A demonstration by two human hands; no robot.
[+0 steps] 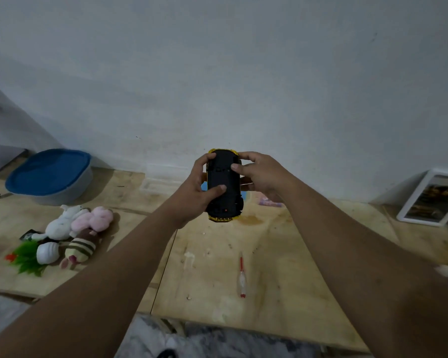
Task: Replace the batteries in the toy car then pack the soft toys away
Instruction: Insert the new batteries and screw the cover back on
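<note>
**Toy car held underside-up above a plywood floor**

Plywood sheets [256,267] cover the floor below a plain pale wall [217,73]. Both hands hold the toy car [224,186] in the air near the wall, its black underside facing the camera and yellow bodywork showing at both ends. The left hand [198,188] curls round the car's left side, thumb pressed on the chassis; the right hand [259,174] grips the right side, thumb on the underside. No writing on the chassis is legible. A red-and-clear screwdriver [241,276] lies on the plywood nearer the camera. At left, the soft toys [75,235] lie heaped beside a blue-lidded basket [49,174]. A framed picture [432,198], cut off at the right edge, leans on the wall; its content is unreadable.
</note>
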